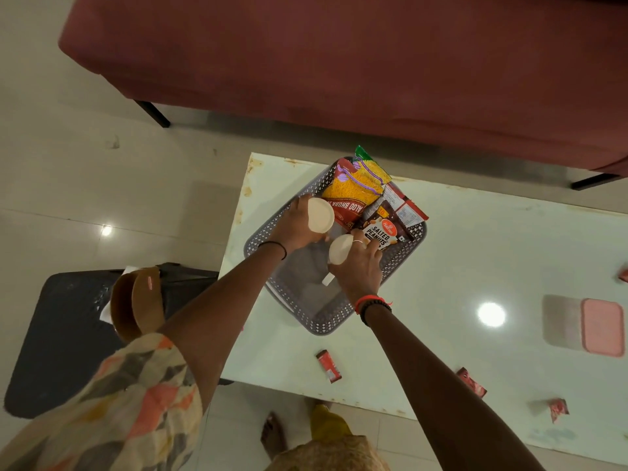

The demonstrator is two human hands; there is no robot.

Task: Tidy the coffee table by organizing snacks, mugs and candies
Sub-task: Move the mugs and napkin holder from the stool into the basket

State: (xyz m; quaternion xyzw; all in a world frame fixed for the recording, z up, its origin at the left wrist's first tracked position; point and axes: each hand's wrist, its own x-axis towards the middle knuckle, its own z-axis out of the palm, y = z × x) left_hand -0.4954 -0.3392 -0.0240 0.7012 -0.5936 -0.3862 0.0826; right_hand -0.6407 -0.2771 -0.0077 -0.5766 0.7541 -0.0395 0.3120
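Observation:
A grey perforated basket [397,263] stands on the pale glass coffee table [475,253]. Its far half holds snack packets: a yellow-and-red bhujia bag [353,192] and a salted peanuts pack [379,231]. My left hand [295,226] grips a white mug [320,215], tipped so its base faces me, over the basket's left rim. My right hand [360,266] holds a second white mug [341,249], its handle pointing toward me, above the basket's bare near half. Red candy wrappers [329,365] lie loose on the table's near side.
A pink lidded box [601,326] sits at the table's right. More red candies [472,382] lie near the front edge. A maroon sofa [339,62] runs behind the table. A black stool [68,334] with brown plates [136,307] stands at the left.

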